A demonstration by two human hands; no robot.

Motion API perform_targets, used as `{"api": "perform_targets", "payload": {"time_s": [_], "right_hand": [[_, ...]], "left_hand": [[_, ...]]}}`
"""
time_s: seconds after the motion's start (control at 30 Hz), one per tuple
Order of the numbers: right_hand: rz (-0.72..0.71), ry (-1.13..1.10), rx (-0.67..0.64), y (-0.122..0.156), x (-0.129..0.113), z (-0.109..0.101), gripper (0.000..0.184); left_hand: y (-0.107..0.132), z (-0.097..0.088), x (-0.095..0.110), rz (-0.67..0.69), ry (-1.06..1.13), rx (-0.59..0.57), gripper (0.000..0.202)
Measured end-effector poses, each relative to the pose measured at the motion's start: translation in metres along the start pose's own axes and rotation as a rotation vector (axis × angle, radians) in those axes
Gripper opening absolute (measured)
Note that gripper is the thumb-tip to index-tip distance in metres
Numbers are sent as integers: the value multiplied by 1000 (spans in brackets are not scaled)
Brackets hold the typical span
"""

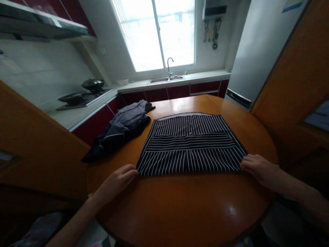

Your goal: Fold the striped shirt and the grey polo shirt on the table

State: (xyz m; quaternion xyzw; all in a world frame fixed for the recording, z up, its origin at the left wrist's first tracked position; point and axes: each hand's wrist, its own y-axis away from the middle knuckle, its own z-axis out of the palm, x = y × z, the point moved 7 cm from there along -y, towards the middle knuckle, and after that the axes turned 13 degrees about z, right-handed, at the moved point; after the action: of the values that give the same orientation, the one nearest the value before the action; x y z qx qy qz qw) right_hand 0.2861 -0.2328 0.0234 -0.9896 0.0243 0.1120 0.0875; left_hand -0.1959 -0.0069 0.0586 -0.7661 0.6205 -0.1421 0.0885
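A dark shirt with white stripes (191, 144) lies folded flat in the middle of a round wooden table (185, 209). My left hand (118, 180) pinches the shirt's near left corner with curled fingers. At the near right corner my right hand (255, 166) does the same, fingertips closed on the hem. Both hands rest on the tabletop.
A crumpled grey and black garment (120, 128) lies at the table's left, partly over the edge. Behind are a counter with a sink and tap (168, 77), a stove with a wok (87, 91), a window, and a grey fridge (254, 51) at the right.
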Motion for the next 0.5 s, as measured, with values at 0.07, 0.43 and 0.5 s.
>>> {"api": "perform_targets", "payload": {"time_s": [0.07, 0.43, 0.5], "right_hand": [[3, -76, -150, 7, -7, -1, 27], [274, -310, 5, -146, 46, -19, 33], [292, -329, -59, -159, 51, -3, 36]], "left_hand": [[17, -8, 4, 2, 81, -102, 20], [-78, -8, -94, -288, 228, 144, 53], [-110, 16, -110, -288, 294, 98, 58]]}}
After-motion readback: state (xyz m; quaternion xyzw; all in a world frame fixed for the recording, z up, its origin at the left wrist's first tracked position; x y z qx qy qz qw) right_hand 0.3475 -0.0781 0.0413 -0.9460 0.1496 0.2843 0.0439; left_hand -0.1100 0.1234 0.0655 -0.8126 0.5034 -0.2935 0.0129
